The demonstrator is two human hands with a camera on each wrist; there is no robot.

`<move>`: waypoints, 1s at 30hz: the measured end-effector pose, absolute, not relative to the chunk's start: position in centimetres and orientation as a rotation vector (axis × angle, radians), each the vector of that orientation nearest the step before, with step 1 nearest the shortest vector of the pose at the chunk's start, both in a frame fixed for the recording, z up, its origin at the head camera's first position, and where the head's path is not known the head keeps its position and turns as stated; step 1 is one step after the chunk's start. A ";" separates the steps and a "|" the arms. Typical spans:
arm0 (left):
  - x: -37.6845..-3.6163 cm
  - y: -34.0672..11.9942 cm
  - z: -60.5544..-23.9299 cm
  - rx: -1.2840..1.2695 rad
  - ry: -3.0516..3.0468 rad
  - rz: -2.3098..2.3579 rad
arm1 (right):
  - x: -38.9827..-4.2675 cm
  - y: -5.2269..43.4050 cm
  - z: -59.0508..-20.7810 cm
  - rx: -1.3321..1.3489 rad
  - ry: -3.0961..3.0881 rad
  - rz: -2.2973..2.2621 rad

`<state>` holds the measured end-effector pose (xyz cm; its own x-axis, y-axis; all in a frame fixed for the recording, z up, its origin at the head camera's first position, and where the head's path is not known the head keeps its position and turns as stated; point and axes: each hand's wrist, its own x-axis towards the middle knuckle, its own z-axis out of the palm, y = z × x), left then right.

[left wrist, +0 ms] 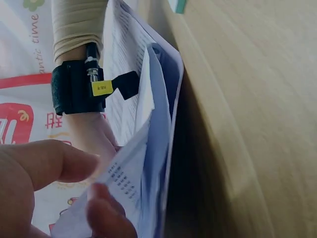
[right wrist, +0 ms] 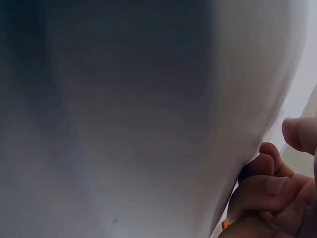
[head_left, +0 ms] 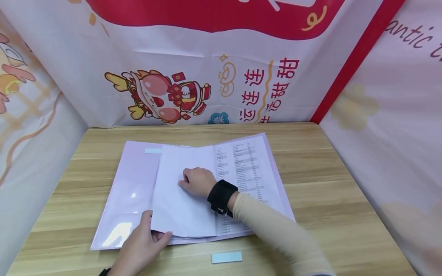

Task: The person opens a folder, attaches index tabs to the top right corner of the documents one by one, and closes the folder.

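Head view: flat pale-purple plastic folder (head_left: 134, 172) opened; turning rectangular white paper sheet (head_left: 184, 214) seems unfinished. My right hand (head_left: 199, 182) curls fingers; my left hand (head_left: 142, 242) spreads them.

The table (head_left: 321, 199) holds a folder (head_left: 134, 172) behind a strip (head_left: 226, 257).

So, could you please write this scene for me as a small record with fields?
Left hand: at the near left corner of the white page; firm grip not clear
Right hand: fingers curled, on the white page
Folder: lilac, lying open
Printed sheet: right side of the folder, rows of text
Near blue strip: on the table, apart from the folder
Far blue strip: at the folder's far left edge
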<state>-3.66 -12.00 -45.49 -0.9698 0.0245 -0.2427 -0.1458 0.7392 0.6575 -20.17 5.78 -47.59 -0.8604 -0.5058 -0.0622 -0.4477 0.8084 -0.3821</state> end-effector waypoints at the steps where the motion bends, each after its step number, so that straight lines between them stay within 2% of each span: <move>1: -3.7 -12.1 -45.6 -0.110 2.708 1.034 | -20.2 5.6 -47.7 -0.742 2.829 -0.533; 10: -4.0 -12.7 -46.3 -0.076 3.013 0.752 | -20.0 5.2 -47.9 -0.727 2.766 -0.399; 19: -4.6 -13.4 -48.0 0.347 3.076 0.393 | -20.4 5.1 -48.6 -0.775 2.726 -0.383; 30: -5.1 -13.3 -48.6 0.268 2.986 0.434 | -21.2 5.4 -48.6 -0.757 2.736 -0.302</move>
